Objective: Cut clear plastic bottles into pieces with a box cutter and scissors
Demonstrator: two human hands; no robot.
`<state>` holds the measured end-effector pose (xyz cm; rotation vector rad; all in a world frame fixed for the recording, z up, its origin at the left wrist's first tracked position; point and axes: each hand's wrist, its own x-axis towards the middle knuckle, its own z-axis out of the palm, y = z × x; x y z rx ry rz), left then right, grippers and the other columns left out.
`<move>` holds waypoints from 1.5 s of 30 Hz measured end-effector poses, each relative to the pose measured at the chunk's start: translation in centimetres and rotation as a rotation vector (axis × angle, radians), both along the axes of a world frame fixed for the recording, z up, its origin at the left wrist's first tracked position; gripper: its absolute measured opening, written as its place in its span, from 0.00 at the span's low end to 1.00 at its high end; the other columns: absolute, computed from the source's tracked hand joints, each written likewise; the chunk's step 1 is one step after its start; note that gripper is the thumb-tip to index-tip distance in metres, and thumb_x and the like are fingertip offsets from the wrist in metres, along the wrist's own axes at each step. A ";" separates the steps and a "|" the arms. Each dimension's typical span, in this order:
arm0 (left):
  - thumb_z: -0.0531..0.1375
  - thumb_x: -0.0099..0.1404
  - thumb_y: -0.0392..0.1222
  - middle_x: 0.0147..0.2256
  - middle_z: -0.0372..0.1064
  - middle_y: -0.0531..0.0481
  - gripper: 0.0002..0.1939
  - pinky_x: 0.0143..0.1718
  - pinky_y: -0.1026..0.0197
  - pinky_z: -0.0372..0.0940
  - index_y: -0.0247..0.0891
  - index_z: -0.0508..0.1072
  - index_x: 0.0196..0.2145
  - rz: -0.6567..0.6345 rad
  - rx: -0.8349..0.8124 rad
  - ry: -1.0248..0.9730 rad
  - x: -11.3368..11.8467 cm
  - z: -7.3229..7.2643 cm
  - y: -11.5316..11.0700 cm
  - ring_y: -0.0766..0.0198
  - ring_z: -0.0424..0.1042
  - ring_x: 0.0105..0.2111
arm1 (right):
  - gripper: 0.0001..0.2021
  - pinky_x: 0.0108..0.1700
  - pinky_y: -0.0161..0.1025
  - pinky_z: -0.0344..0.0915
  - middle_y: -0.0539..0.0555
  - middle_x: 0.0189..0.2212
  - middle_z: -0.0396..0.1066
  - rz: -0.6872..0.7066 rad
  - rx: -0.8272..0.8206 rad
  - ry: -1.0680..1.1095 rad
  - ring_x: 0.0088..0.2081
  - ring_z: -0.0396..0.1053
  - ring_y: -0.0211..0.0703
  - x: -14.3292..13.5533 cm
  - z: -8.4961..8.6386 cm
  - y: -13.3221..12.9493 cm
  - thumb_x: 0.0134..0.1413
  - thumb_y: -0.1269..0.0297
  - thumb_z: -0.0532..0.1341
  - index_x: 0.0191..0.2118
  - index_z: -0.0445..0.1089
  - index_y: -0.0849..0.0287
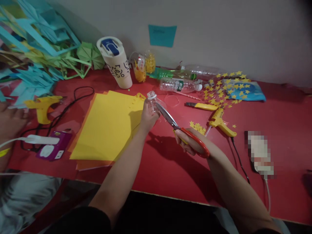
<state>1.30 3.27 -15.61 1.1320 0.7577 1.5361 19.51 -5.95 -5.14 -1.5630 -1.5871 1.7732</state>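
Note:
My left hand (148, 118) is wrapped round the top part of a clear plastic bottle (151, 96), its neck pointing up and away from me. In my right hand (186, 141) is a pair of scissors (168, 115) with red handles. The scissor blades reach to the bottle beside my left fingers; whether they bite into the plastic I cannot tell. Below my left hand lies a stack of yellow paper (104, 126) with orange sheets under it. A small heap of yellow paper stars (198, 128) lies just beyond my right hand.
A yellow glue gun (221, 123), a utility knife (203, 106) and a phone (260, 152) lie to the right. Plastic bottles (179, 85) and a white tumbler (117, 66) line the back. Another glue gun (44, 105), a purple box (55, 146) and another person's hand (12, 118) are left.

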 end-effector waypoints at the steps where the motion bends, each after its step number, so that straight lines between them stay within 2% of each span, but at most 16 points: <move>1: 0.72 0.48 0.56 0.43 0.67 0.50 0.31 0.49 0.51 0.66 0.49 0.65 0.46 -0.005 0.008 0.004 0.0 0.1 0.0 0.58 0.70 0.43 | 0.25 0.24 0.35 0.63 0.41 0.07 0.55 0.004 0.005 0.004 0.11 0.55 0.32 -0.1 0.0 0.0 0.57 0.37 0.55 0.23 0.60 0.54; 4: 0.72 0.50 0.52 0.42 0.68 0.50 0.28 0.48 0.52 0.66 0.49 0.65 0.45 -0.022 0.009 0.019 -0.1 0.4 -0.1 0.60 0.71 0.42 | 0.25 0.23 0.34 0.62 0.41 0.07 0.55 -0.007 0.013 0.004 0.11 0.55 0.32 -0.3 -0.2 0.0 0.57 0.38 0.55 0.23 0.60 0.55; 6: 0.71 0.51 0.51 0.42 0.68 0.51 0.27 0.46 0.53 0.66 0.49 0.65 0.45 -0.028 -0.013 0.027 -0.3 0.4 -0.1 0.60 0.71 0.41 | 0.25 0.22 0.34 0.62 0.41 0.08 0.54 0.010 -0.022 0.078 0.11 0.54 0.31 -0.2 -0.6 0.1 0.58 0.37 0.53 0.24 0.60 0.55; 8: 0.70 0.51 0.50 0.41 0.68 0.51 0.26 0.45 0.54 0.67 0.49 0.65 0.45 -0.033 -0.033 0.052 -0.5 0.3 0.0 0.61 0.71 0.39 | 0.26 0.20 0.33 0.60 0.40 0.08 0.53 0.029 -0.062 0.159 0.10 0.52 0.31 -0.1 -1.1 0.1 0.59 0.37 0.51 0.24 0.60 0.55; 11: 0.69 0.51 0.49 0.39 0.68 0.52 0.26 0.44 0.55 0.67 0.49 0.64 0.45 -0.041 -0.035 0.124 -0.8 -0.1 0.2 0.62 0.72 0.38 | 0.26 0.19 0.33 0.58 0.41 0.08 0.54 0.025 -0.071 0.150 0.11 0.52 0.31 0.3 -1.6 0.0 0.60 0.37 0.51 0.24 0.61 0.55; 17: 0.68 0.50 0.43 0.39 0.70 0.52 0.26 0.42 0.56 0.67 0.48 0.66 0.46 -0.009 -0.026 0.164 -1.1 -0.6 0.5 0.62 0.73 0.36 | 0.27 0.25 0.35 0.64 0.43 0.08 0.56 0.071 -0.048 0.109 0.12 0.56 0.33 1.0 -1.0 0.1 0.59 0.36 0.52 0.25 0.63 0.55; 20: 0.67 0.50 0.40 0.38 0.70 0.52 0.24 0.41 0.57 0.68 0.48 0.67 0.45 0.015 -0.045 0.134 -1.0 -0.3 0.3 0.63 0.73 0.36 | 0.26 0.30 0.38 0.68 0.43 0.09 0.58 0.090 -0.026 0.091 0.14 0.59 0.33 0.6 -1.0 0.2 0.58 0.35 0.52 0.26 0.63 0.55; 24: 0.67 0.50 0.37 0.37 0.69 0.53 0.23 0.42 0.57 0.68 0.48 0.68 0.43 0.032 -0.096 0.072 -0.7 0.7 -0.1 0.63 0.71 0.36 | 0.28 0.31 0.39 0.69 0.41 0.08 0.56 0.030 -0.020 0.108 0.12 0.56 0.32 -0.5 -1.5 0.1 0.54 0.31 0.53 0.25 0.62 0.55; 29: 0.67 0.50 0.32 0.38 0.69 0.52 0.23 0.48 0.54 0.66 0.47 0.68 0.42 0.006 -0.171 -0.032 0.1 1.5 -0.6 0.59 0.72 0.41 | 0.29 0.26 0.37 0.66 0.41 0.07 0.54 -0.041 -0.004 0.059 0.11 0.54 0.31 -1.5 -1.7 -0.1 0.52 0.30 0.54 0.23 0.60 0.54; 32: 0.67 0.47 0.30 0.37 0.70 0.53 0.24 0.49 0.53 0.66 0.47 0.68 0.41 0.004 -0.202 -0.066 0.6 1.7 -0.8 0.59 0.72 0.41 | 0.29 0.23 0.35 0.63 0.41 0.07 0.54 -0.068 -0.007 0.006 0.11 0.55 0.32 -1.6 -1.4 -0.1 0.51 0.30 0.54 0.23 0.59 0.54; 37: 0.69 0.46 0.31 0.35 0.69 0.54 0.25 0.45 0.56 0.66 0.47 0.68 0.40 0.000 -0.191 -0.092 0.8 2.0 -1.0 0.61 0.71 0.37 | 0.30 0.20 0.35 0.61 0.41 0.07 0.53 -0.081 -0.025 -0.002 0.10 0.54 0.32 -1.7 -1.3 -0.2 0.49 0.29 0.54 0.23 0.58 0.54; 45: 0.72 0.44 0.38 0.36 0.68 0.52 0.28 0.48 0.54 0.64 0.47 0.66 0.42 -0.011 -0.207 -0.047 0.6 2.0 -0.8 0.56 0.71 0.45 | 0.28 0.17 0.34 0.58 0.41 0.07 0.52 -0.080 -0.047 -0.018 0.09 0.53 0.32 -1.7 -1.1 -0.4 0.51 0.31 0.55 0.23 0.56 0.53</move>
